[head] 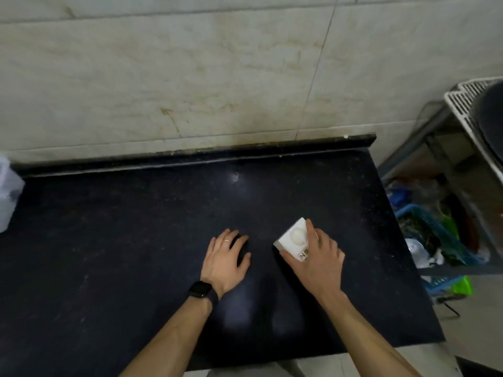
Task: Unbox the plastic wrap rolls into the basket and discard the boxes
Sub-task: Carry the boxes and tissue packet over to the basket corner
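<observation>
Filling most of the view, the dark tabletop (136, 240) meets a pale tiled wall (190, 77), with a metal rack (446, 148) and a blue basket (432, 227) off its right edge. Near the tabletop's middle, the right hand (319, 258) grasps a small white box (292, 239) with a round pale picture and blurred lettering. Left of the box, the left hand (227, 258) rests flat and released, wearing a ring (226, 241) and black watch (201, 289).

Kitchen: dark countertop (136, 240), tiled wall (190, 77).
</observation>
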